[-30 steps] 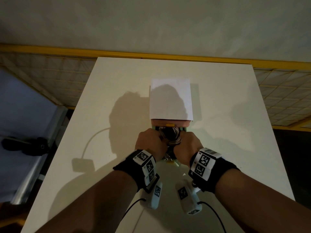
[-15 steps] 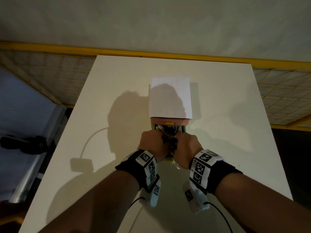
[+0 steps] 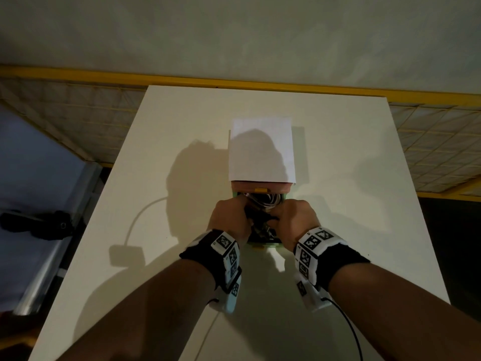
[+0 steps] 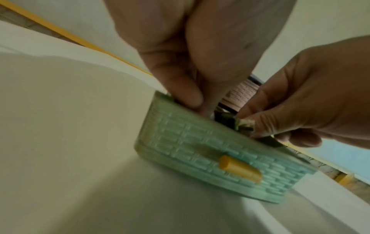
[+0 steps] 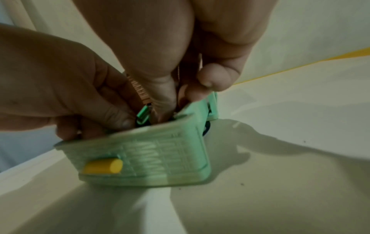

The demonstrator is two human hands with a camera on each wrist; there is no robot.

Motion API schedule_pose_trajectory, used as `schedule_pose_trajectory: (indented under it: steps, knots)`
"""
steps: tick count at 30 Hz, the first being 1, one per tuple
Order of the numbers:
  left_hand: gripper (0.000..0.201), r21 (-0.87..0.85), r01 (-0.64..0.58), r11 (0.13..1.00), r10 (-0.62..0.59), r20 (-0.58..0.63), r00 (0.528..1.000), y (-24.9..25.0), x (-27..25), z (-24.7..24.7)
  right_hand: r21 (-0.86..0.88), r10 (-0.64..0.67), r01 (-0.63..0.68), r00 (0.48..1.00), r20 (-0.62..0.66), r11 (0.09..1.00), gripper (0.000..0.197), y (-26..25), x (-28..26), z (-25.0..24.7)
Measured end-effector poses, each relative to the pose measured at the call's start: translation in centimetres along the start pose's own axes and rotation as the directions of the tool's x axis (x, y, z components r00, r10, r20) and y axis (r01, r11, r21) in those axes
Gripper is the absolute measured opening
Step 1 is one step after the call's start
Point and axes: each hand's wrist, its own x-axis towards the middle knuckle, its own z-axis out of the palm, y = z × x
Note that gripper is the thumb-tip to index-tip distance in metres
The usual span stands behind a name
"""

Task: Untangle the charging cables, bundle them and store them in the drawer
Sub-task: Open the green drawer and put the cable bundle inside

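Observation:
A small drawer unit [image 3: 261,149] with a white top stands mid-table. Its green bottom drawer [image 3: 263,247] is pulled out toward me; a yellow knob [image 4: 240,168] sticks out of its front. A coiled bundle of dark and light cables [image 3: 264,203] lies in the drawer. My left hand [image 3: 230,217] and right hand [image 3: 294,217] both reach into the drawer from above, fingers curled on the bundle. In the right wrist view, a shiny green plug [image 5: 143,115] shows between the two hands. The fingertips are hidden in the drawer.
A closed pink drawer [image 3: 263,187] with a yellow knob sits above the green one. A white cable [image 3: 135,222] with a flat adapter [image 3: 126,255] lies on the table [image 3: 364,204] to the left. A yellow rail [image 3: 234,82] runs behind the table.
Both hands have pushed a little forward and deeper into the green drawer, and the cable bundle sits lower inside it.

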Motion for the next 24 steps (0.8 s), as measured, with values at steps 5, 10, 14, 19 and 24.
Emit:
schedule_pose_trajectory:
  steps: [5, 10, 14, 19, 24]
  knots:
    - [0.027, 0.079, -0.018, 0.997, 0.020, -0.032, 0.999, 0.1, 0.4, 0.5, 0.006, -0.078, 0.078, 0.997, -0.017, 0.997, 0.018, 0.5, 0.0, 0.5]
    - [0.030, 0.083, -0.093, 0.992, 0.091, 0.026, 0.995, -0.5, 0.2, 0.1, -0.102, -0.263, 0.264, 0.965, 0.017, 0.959, 0.026, 1.1, -1.2, -0.1]
    - [0.035, 0.083, -0.366, 0.927, 0.354, 0.129, 0.926, -1.6, -0.5, -0.6, -0.158, -0.372, 0.378, 0.926, 0.069, 0.912, 0.020, 2.0, -1.8, -0.1]
    - [0.048, 0.230, -0.480, 0.847, 0.391, 0.342, 0.854, -2.6, -1.3, -0.4, -0.198, -0.416, 0.445, 0.893, 0.168, 0.874, 0.020, 2.6, -2.2, 0.2]
    - [0.068, 0.083, -0.321, 0.944, 0.308, 0.137, 0.941, -3.9, -2.6, -2.2, 0.016, -0.297, 0.296, 0.954, 0.042, 0.955, 0.070, 3.8, -3.7, -1.3]
